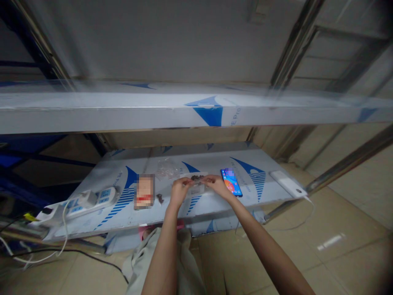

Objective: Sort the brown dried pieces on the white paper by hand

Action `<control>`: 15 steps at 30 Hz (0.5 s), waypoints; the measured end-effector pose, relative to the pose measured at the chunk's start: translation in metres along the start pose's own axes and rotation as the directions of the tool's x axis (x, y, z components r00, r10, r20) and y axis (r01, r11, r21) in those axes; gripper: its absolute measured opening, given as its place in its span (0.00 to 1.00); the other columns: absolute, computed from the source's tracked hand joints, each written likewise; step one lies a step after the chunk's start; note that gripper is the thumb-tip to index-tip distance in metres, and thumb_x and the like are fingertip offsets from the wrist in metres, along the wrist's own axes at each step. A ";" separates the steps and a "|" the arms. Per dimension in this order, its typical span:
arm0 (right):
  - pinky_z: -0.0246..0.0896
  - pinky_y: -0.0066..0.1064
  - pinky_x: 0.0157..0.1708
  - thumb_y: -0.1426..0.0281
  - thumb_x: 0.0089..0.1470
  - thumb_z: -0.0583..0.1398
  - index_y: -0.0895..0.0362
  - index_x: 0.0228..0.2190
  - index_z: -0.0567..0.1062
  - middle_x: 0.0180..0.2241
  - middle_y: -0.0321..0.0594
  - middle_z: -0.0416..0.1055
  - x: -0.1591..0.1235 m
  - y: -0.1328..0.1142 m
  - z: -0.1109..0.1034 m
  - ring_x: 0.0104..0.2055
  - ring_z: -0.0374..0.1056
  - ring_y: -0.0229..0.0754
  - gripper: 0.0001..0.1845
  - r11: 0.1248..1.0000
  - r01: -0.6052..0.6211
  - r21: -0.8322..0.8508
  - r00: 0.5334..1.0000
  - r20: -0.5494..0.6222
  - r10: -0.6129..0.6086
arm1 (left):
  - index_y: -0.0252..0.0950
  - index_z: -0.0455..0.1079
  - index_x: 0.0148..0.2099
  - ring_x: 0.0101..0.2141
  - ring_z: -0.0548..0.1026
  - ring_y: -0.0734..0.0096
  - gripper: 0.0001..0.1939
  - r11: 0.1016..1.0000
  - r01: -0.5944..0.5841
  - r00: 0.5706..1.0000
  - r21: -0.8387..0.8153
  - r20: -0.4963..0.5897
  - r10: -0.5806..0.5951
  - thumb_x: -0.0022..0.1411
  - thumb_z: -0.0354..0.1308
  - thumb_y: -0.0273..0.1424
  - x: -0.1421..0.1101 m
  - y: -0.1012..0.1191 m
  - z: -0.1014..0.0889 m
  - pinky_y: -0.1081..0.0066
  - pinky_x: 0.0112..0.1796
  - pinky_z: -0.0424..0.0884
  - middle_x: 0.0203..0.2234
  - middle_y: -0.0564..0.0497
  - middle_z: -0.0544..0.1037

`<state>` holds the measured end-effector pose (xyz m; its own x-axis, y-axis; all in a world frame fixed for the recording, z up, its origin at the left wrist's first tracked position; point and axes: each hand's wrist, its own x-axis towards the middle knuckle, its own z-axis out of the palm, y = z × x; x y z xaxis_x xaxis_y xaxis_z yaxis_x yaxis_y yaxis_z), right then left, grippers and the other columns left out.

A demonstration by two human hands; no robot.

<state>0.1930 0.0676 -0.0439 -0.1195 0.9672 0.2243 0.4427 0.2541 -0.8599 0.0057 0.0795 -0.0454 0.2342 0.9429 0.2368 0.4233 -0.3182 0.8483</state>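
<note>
Bits of something dark (197, 178) lay in a small cluster on a clear plastic sheet (196, 188), right between the left hand (179, 191) and the right hand (218, 185). Both hands were curled inward and partly closed against the sheet's edges, but the view was too small to tell whether either had real hold of it. All of this sat on a stainless steel shelf (215, 164) covered in blue-printed film. A smartphone (231, 182) lay just beside the right hand, while a pixelated package (144, 191) and a small dark piece (159, 198) lay left of the left hand, with crumpled clear plastic (167, 168) beyond them. A power strip (92, 203) sat near the shelf's left end, and a white power bank (288, 184) sat at its right corner, its cable (311, 209) trailing down.
</note>
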 end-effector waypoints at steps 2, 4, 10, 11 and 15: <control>0.54 0.25 0.25 0.63 0.42 0.59 0.58 0.27 0.76 0.26 0.38 0.73 0.000 -0.003 0.001 0.26 0.64 0.36 0.12 1.000 0.012 -0.007 1.000 0.019 -0.012 | 0.34 0.72 0.30 0.28 0.71 0.72 0.09 1.000 -0.001 1.000 0.021 -0.001 0.001 0.51 0.54 0.33 0.000 -0.001 0.000 0.74 0.33 0.64 0.26 0.50 0.76; 0.54 0.25 0.25 0.64 0.42 0.59 0.58 0.26 0.76 0.25 0.38 0.73 0.001 -0.004 0.003 0.26 0.64 0.36 0.11 1.000 0.012 -0.020 1.000 0.009 -0.012 | 0.34 0.72 0.30 0.28 0.71 0.72 0.09 0.999 -0.011 1.000 0.037 0.005 0.011 0.51 0.54 0.33 -0.001 -0.002 -0.001 0.74 0.33 0.64 0.25 0.50 0.76; 0.56 0.26 0.29 0.65 0.44 0.58 0.58 0.25 0.75 0.27 0.38 0.73 -0.003 -0.004 0.006 0.29 0.66 0.38 0.10 0.997 0.003 -0.073 1.000 -0.027 -0.005 | 0.35 0.71 0.30 0.28 0.70 0.71 0.07 0.987 0.014 0.998 0.160 0.065 -0.024 0.51 0.54 0.32 -0.005 -0.001 -0.006 0.74 0.32 0.62 0.24 0.50 0.75; 0.56 0.26 0.30 0.65 0.45 0.57 0.58 0.25 0.75 0.27 0.38 0.73 -0.005 -0.004 0.006 0.30 0.67 0.38 0.10 0.995 0.016 -0.095 1.000 -0.013 -0.018 | 0.35 0.71 0.30 0.29 0.70 0.71 0.07 0.981 0.007 0.996 0.194 0.087 -0.025 0.51 0.54 0.31 -0.006 0.000 -0.006 0.74 0.32 0.62 0.24 0.51 0.74; 0.56 0.27 0.33 0.66 0.47 0.55 0.57 0.27 0.74 0.29 0.39 0.73 -0.010 -0.010 0.006 0.32 0.67 0.40 0.10 0.965 0.070 -0.252 0.997 0.043 -0.061 | 0.36 0.68 0.34 0.31 0.69 0.71 0.07 0.944 -0.035 0.991 0.328 0.131 -0.009 0.54 0.50 0.30 -0.011 0.008 -0.006 0.75 0.32 0.61 0.27 0.50 0.72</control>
<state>0.1846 0.0554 -0.0401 -0.1849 0.9487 0.2564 0.6431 0.3141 -0.6984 0.0016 0.0674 -0.0386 0.3433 0.9247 0.1646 0.6784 -0.3653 0.6375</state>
